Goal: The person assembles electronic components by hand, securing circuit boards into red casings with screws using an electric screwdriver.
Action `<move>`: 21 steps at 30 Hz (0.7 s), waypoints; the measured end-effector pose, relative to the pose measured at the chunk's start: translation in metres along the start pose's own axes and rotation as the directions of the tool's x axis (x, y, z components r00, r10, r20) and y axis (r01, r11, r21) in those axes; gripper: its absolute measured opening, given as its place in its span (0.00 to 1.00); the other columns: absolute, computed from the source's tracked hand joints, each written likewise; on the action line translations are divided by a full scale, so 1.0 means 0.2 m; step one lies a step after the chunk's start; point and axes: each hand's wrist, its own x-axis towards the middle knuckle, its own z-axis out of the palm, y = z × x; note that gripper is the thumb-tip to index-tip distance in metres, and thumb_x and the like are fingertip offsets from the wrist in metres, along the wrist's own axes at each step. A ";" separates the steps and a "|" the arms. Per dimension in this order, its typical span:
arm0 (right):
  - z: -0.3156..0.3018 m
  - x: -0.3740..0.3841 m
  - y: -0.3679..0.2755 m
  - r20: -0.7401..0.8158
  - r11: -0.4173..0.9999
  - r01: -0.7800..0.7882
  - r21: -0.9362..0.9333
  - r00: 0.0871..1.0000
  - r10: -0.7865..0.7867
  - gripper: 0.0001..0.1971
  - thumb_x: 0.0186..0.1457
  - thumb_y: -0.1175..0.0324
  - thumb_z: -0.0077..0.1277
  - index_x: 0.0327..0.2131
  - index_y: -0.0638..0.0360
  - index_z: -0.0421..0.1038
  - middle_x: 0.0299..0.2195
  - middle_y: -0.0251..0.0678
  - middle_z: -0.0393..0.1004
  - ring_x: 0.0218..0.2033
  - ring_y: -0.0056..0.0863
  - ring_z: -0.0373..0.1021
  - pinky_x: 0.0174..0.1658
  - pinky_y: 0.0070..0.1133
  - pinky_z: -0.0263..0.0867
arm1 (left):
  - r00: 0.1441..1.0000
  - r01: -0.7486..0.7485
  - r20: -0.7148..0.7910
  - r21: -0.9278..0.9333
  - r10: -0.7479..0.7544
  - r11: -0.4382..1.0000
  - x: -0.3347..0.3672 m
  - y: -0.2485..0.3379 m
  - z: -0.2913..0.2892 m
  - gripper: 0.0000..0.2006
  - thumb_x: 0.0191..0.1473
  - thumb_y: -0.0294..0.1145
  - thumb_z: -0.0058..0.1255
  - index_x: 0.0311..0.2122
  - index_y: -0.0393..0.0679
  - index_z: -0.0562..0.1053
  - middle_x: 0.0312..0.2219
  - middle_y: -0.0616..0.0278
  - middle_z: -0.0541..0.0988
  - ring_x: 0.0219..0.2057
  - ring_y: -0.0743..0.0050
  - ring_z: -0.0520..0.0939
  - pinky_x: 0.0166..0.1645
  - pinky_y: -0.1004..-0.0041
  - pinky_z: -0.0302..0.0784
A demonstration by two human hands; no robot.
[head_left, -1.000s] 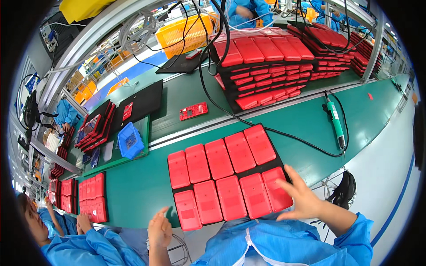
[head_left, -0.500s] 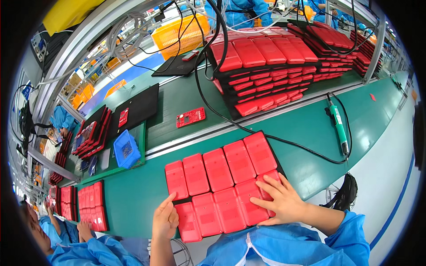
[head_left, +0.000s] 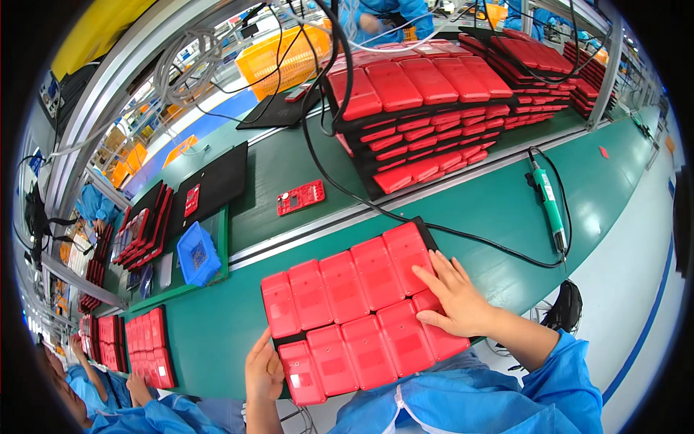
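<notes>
Two rows of red plastic cases point(head_left: 361, 286) lie on a black board point(head_left: 423, 230) at the near edge of the green bench, in front of me. My left hand point(head_left: 264, 369) is at the board's left edge, its fingers bent against the side; part of the grip is hidden. Spread over the cases at the right end, my right hand point(head_left: 459, 300) rests with fingers apart. The near edge of the board comes close to my blue smock.
Tall stacks of red cases on black boards point(head_left: 426, 108) stand behind. A green electric screwdriver point(head_left: 551, 210) with a black cable lies to the right. Left are a blue bin of small parts point(head_left: 199, 257), a red circuit-board unit point(head_left: 301, 197) and a co-worker's cases point(head_left: 148, 347).
The board has turned a little, its left end now nearer me. My left hand has gone from pointing at a case corner to the board's edge. My right hand has shifted slightly over the cases.
</notes>
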 end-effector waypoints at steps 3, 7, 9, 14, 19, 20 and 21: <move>-0.08 -0.03 0.09 -0.053 0.997 0.013 -0.073 0.998 -0.017 0.33 0.48 0.52 0.45 0.54 0.55 0.49 0.53 0.53 0.49 0.56 0.47 0.44 0.56 0.42 0.39 | 0.999 -0.034 -0.001 -0.062 0.034 0.997 0.01 -0.01 -0.01 0.18 0.54 0.26 0.32 0.51 0.35 0.58 0.09 0.74 0.53 0.08 0.88 0.49 0.10 0.83 0.42; -0.38 -0.21 0.43 -0.149 0.799 -0.143 -0.584 0.986 0.067 0.27 0.42 0.71 0.46 0.50 0.50 0.57 0.51 0.36 0.57 0.54 0.37 0.51 0.55 0.39 0.45 | 0.980 -0.048 0.175 -0.260 0.096 0.965 0.00 -0.06 -0.14 0.15 0.54 0.25 0.33 0.46 0.35 0.62 0.12 0.69 0.64 0.12 0.84 0.64 0.14 0.85 0.60; -0.52 -0.30 0.70 -0.207 0.661 -0.259 -0.704 0.966 0.158 0.27 0.42 0.73 0.45 0.51 0.48 0.56 0.52 0.36 0.56 0.55 0.36 0.51 0.55 0.38 0.45 | 0.986 -0.060 0.136 -0.233 0.093 0.971 -0.01 -0.06 -0.11 0.16 0.55 0.28 0.34 0.47 0.33 0.61 0.19 0.67 0.67 0.16 0.83 0.66 0.18 0.85 0.63; -0.79 -0.48 1.02 0.017 0.502 -0.118 -0.857 0.966 0.257 0.26 0.46 0.71 0.42 0.51 0.40 0.54 0.56 0.29 0.50 0.55 0.29 0.52 0.51 0.32 0.53 | 0.996 0.017 0.084 -0.360 0.014 0.933 -0.03 -0.04 -0.11 0.12 0.53 0.26 0.36 0.41 0.34 0.65 0.19 0.70 0.66 0.14 0.87 0.59 0.16 0.88 0.55; -0.76 -0.43 1.19 0.018 0.578 -0.072 -0.813 0.989 0.149 0.20 0.49 0.71 0.38 0.47 0.43 0.58 0.55 0.30 0.51 0.54 0.29 0.53 0.51 0.27 0.55 | 0.986 -0.006 0.155 -0.327 0.060 0.945 -0.01 0.05 0.07 0.10 0.52 0.22 0.34 0.38 0.33 0.66 0.25 0.62 0.69 0.23 0.77 0.65 0.27 0.81 0.62; -0.78 -0.41 1.21 0.055 0.549 -0.017 -0.836 0.992 0.116 0.18 0.49 0.71 0.38 0.46 0.45 0.59 0.55 0.31 0.52 0.54 0.29 0.53 0.52 0.28 0.54 | 0.991 -0.067 0.094 -0.254 0.093 0.965 -0.07 0.07 0.13 0.10 0.51 0.21 0.33 0.38 0.32 0.66 0.26 0.60 0.69 0.26 0.75 0.66 0.29 0.80 0.64; -0.78 -0.38 1.21 0.101 0.521 0.046 -0.853 0.992 0.077 0.16 0.49 0.71 0.38 0.44 0.46 0.61 0.54 0.32 0.53 0.54 0.30 0.53 0.53 0.30 0.53 | 0.991 -0.127 0.023 -0.177 0.133 0.976 -0.12 0.09 0.18 0.10 0.51 0.20 0.33 0.37 0.32 0.66 0.27 0.58 0.70 0.28 0.73 0.67 0.32 0.78 0.65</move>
